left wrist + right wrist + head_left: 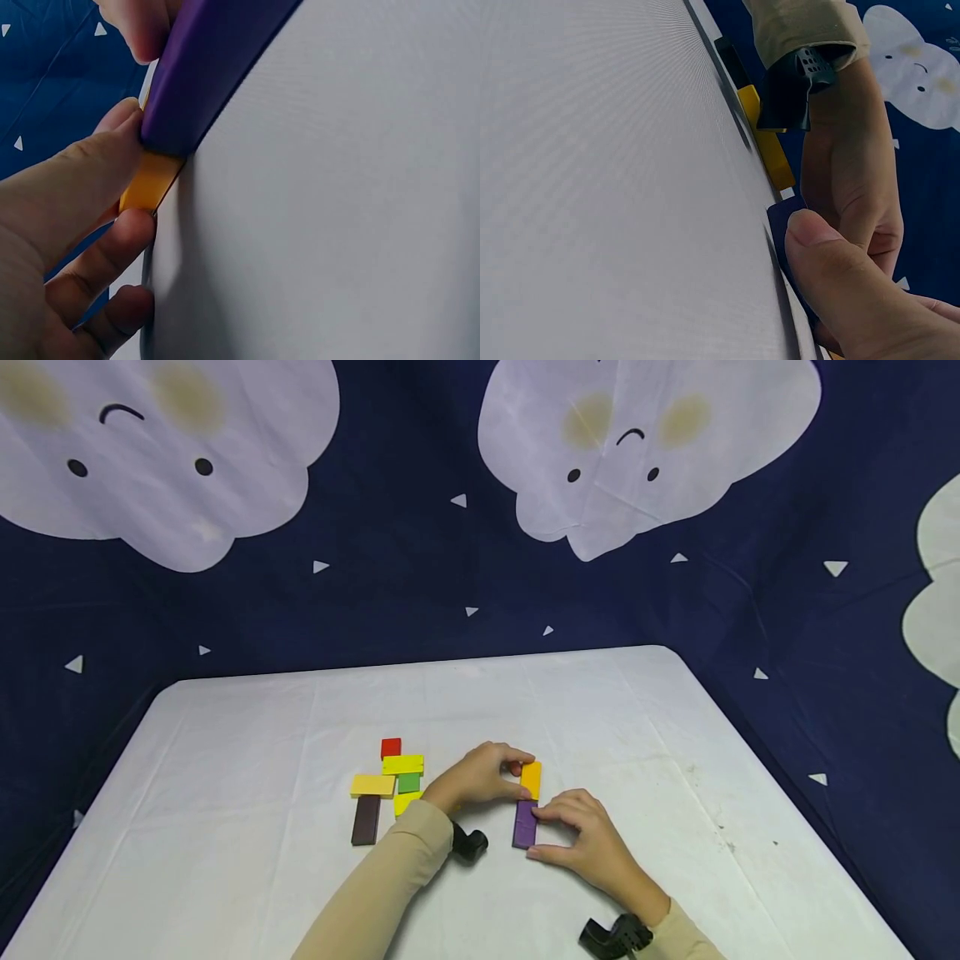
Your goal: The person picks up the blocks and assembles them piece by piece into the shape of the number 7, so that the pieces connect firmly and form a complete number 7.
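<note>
An orange block point(532, 779) and a purple block point(524, 824) lie end to end on the white table, the orange one farther back. My left hand point(480, 774) pinches the orange block between thumb and fingers. From the right, my right hand point(588, 839) holds the purple block, its thumb low by the near end and its index finger near the far end. In the left wrist view the purple block point(202, 67) meets the orange block point(154, 182), part of which the fingers hide. The right thumb covers much of the purple block point(781, 217) in the right wrist view.
Left of my left forearm is a cluster of flat blocks: a red block point(391, 748), a green block point(408, 782), a dark brown block point(365, 820) and several yellow ones. The forearm overlaps one yellow block point(405, 802). A dark blue cloth point(390, 610) with clouds hangs behind the table point(225, 735).
</note>
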Demonstrator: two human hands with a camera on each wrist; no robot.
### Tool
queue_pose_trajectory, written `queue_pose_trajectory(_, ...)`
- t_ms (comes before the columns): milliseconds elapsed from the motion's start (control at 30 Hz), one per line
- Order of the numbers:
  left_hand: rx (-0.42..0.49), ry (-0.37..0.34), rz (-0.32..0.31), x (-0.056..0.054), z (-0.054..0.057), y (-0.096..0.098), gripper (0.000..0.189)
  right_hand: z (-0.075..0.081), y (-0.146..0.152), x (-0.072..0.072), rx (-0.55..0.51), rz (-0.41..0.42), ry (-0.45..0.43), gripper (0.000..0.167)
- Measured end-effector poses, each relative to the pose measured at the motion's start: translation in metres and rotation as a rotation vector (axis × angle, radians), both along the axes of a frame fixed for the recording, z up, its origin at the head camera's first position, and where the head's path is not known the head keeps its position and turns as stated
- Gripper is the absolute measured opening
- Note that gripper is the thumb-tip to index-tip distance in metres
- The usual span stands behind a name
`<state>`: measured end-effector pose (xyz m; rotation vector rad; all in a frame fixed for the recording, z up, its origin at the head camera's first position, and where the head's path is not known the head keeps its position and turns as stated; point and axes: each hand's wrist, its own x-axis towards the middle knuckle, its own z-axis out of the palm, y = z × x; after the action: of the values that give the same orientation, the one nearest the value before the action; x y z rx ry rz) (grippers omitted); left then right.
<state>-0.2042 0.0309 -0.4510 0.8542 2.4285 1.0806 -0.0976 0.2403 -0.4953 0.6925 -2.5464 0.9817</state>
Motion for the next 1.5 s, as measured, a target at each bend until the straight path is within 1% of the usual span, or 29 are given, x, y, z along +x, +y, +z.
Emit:
queue_pose_trajectory(533,0.001,-0.018,-0.017,0.0017,-0.0013,0.0002,0.053,0.0031,-0.0004,0.0015,0.002,-0.006,-0.009,0.051)
queue_pose_trajectory(700,0.004,-0.012,-0.023,0.0024,-0.0013,0.0001,0.052,0.0036,-0.0009,0.0022,0.004,-0.016,-0.007,0.05)
queue_pose_trajectory(967,-0.004,0.011,-0.052,0.0029,-0.0011,-0.0029,0.052,0.0035,-0.0015,0.0018,-0.007,-0.014,-0.01,0.049)
queue_pose_trajectory(1167,0.006,-0.021,-0.046,0.0022,-0.0005,-0.0034,0.055,0.0031,-0.0018,0.0021,-0.01,-0.015,0.001,0.049)
queue_pose_trajectory(1300,0.004,-0.037,-0.033,0.0013,-0.0014,-0.003,0.053,0.0034,-0.0021,0.0025,-0.011,-0.014,0.014,0.05)
queue_pose_trajectory(1500,0.027,-0.035,-0.057,-0.0005,-0.0028,-0.0036,0.052,0.0026,-0.0022,0.0024,-0.012,-0.015,0.014,0.05)
